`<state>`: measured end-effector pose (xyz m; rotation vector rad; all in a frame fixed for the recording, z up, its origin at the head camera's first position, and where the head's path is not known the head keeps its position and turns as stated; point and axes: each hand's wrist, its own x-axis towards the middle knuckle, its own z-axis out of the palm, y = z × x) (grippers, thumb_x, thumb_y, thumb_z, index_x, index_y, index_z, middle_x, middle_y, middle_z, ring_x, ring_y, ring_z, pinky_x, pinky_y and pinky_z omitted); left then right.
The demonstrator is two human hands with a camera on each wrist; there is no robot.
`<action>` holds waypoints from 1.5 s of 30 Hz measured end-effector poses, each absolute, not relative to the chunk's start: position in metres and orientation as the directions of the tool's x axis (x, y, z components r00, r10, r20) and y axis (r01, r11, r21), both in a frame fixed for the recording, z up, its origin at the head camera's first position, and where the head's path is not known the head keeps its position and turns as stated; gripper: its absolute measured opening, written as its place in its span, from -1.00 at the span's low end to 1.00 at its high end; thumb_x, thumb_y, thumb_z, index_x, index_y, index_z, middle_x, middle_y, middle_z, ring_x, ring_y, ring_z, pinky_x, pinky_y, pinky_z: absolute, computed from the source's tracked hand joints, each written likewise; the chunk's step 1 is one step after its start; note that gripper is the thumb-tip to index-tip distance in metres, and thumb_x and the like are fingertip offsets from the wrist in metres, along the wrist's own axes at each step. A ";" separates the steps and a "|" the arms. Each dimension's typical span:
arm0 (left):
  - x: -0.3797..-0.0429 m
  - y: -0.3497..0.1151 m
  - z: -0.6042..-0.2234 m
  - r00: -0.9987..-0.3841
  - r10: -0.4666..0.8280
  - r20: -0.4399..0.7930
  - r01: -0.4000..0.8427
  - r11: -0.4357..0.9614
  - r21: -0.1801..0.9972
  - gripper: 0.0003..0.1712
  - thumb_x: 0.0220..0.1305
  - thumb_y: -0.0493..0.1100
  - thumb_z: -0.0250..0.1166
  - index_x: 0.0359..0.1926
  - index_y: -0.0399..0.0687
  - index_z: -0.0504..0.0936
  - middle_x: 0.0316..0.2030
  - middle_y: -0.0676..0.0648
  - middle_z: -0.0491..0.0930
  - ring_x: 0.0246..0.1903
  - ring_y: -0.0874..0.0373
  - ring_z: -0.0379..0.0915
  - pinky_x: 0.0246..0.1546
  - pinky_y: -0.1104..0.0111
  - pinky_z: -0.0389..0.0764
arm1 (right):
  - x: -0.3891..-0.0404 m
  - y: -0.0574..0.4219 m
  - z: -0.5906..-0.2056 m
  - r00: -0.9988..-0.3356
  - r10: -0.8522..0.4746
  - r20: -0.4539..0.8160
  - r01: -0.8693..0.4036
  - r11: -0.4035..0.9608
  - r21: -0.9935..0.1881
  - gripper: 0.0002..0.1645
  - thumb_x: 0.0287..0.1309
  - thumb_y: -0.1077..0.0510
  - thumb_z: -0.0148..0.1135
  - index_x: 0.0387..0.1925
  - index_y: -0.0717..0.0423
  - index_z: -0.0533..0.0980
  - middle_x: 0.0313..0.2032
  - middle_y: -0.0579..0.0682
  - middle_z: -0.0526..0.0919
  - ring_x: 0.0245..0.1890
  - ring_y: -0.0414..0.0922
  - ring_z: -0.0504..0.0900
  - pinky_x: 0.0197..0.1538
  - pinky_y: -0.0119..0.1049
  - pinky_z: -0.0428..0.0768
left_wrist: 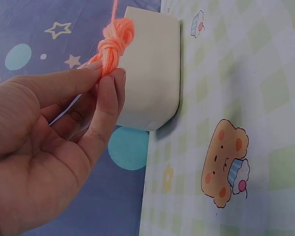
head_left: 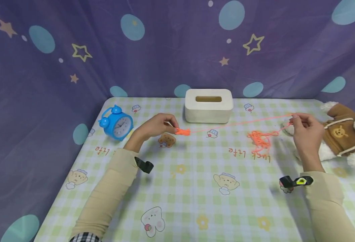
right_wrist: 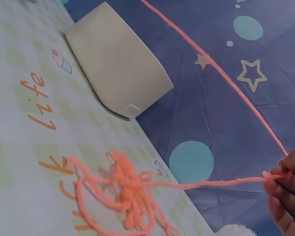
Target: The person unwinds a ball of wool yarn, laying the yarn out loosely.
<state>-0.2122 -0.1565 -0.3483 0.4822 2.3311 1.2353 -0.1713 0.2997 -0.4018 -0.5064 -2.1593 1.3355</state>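
Note:
A small wound bundle of orange yarn [left_wrist: 113,46] is pinched between the thumb and fingers of my left hand [head_left: 159,126], raised above the table. From the bundle a single strand of yarn [head_left: 241,123] runs taut across to my right hand [head_left: 310,132]. The right hand [right_wrist: 290,191] pinches the yarn between thumb and fingertips. Below its fingers, a second length slants down to a loose, tangled heap of orange yarn [head_left: 259,139] lying on the tablecloth. In the right wrist view this heap [right_wrist: 130,191] shows several loops.
A cream tissue box [head_left: 209,114] stands at the back middle. The blue alarm clock [head_left: 116,124] is at the back left, beyond the left wrist. A teddy bear [head_left: 344,134] in a brown hoodie lies beside the right hand. Behind the checked tablecloth [head_left: 189,188] hangs a purple curtain [head_left: 171,57].

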 end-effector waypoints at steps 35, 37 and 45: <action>-0.214 -0.156 -0.347 -0.822 0.521 -0.231 0.085 0.512 0.855 -0.94 0.27 -0.24 0.28 -0.23 -0.11 0.62 -0.17 -0.10 0.58 -0.16 0.01 0.55 -0.03 0.11 0.56 | -0.167 0.306 -0.406 -0.891 0.438 0.123 0.230 0.668 -0.708 -0.55 0.36 -0.10 0.00 0.03 0.11 0.56 -0.46 -0.44 0.52 -0.49 -0.58 0.33 -0.42 -0.59 0.34; -0.214 -0.155 -0.347 -0.819 0.526 -0.230 0.092 0.515 0.852 -0.94 0.27 -0.24 0.28 -0.23 -0.10 0.62 -0.17 -0.09 0.58 -0.16 0.03 0.55 -0.06 0.19 0.58 | -0.166 0.305 -0.409 -0.921 0.372 0.114 0.208 0.719 -0.663 -0.55 0.38 -0.07 -0.03 0.03 0.13 0.55 -0.31 -0.16 0.63 -0.46 -0.52 0.35 -0.39 -0.52 0.36; -0.214 -0.150 -0.347 -0.810 0.546 -0.214 0.108 0.498 0.860 -0.94 0.26 -0.24 0.29 -0.25 -0.12 0.62 -0.20 -0.10 0.59 -0.17 -0.04 0.56 -0.09 0.21 0.58 | -0.165 0.294 -0.415 -0.974 0.220 0.060 0.135 0.766 -0.628 -0.56 0.40 -0.01 -0.06 0.06 0.20 0.51 -0.05 0.28 0.61 -0.12 0.09 0.56 -0.23 -0.24 0.44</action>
